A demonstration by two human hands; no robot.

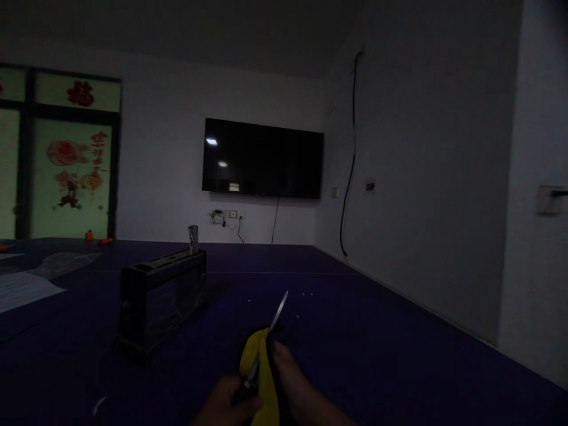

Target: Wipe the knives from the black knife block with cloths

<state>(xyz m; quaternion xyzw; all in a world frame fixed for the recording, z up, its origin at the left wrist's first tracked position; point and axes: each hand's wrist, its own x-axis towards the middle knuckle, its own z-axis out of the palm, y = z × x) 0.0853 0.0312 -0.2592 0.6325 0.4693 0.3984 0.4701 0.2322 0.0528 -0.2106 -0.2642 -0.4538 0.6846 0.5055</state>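
Note:
At the bottom middle of the dim view, my left hand (228, 403) is closed round the dark handle of a knife (277, 312). Its thin blade points up and away from me. My right hand (297, 387) presses a yellow cloth (261, 367) against the blade near the handle, fingers closed on the cloth. Both hands hover over the dark blue table (377, 349). A black knife block (160, 299) stands on the table to the left and beyond my hands, with one pale handle (193, 238) sticking up from its far end.
A black TV (262, 158) hangs on the far white wall above wall sockets (226, 215). A white wall (426, 177) borders the table on the right. White paper (22, 289) and clear plastic (62, 261) lie at the left. A window with red decorations (71, 171) is at the far left.

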